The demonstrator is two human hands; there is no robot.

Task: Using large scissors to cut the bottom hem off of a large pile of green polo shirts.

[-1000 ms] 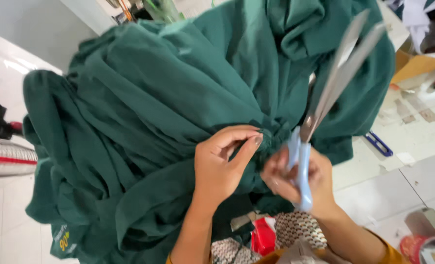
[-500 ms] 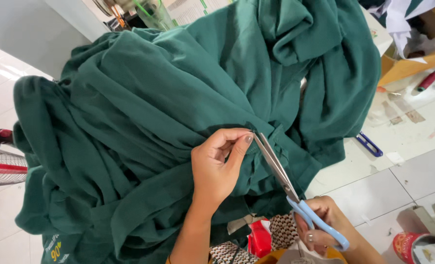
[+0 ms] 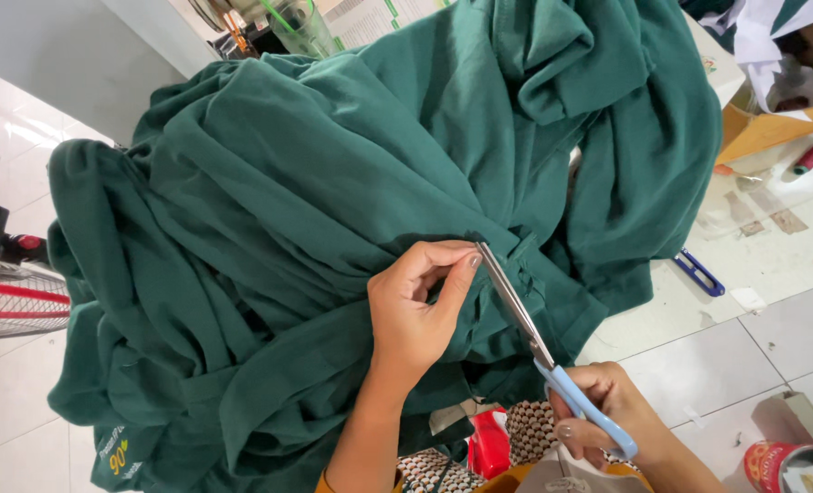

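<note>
A large pile of dark green garments (image 3: 315,201) fills most of the view. My left hand (image 3: 420,310) pinches a fold of the green cloth between thumb and forefinger near the pile's middle. My right hand (image 3: 607,411), at the lower right, holds scissors (image 3: 534,338) with light blue handles. The steel blades point up and left, and their tip reaches the pinched spot beside my left fingertips.
White floor tiles (image 3: 753,301) lie to the right, with a blue-handled tool (image 3: 698,272) on them. A cardboard box (image 3: 781,119) stands at the upper right, a red wire rack (image 3: 14,297) at the left edge, a red tin (image 3: 776,461) at the bottom right.
My right hand dropped from beside the left hand to the lower right. The scissors swung from pointing up and right to pointing up-left at the pinched fold.
</note>
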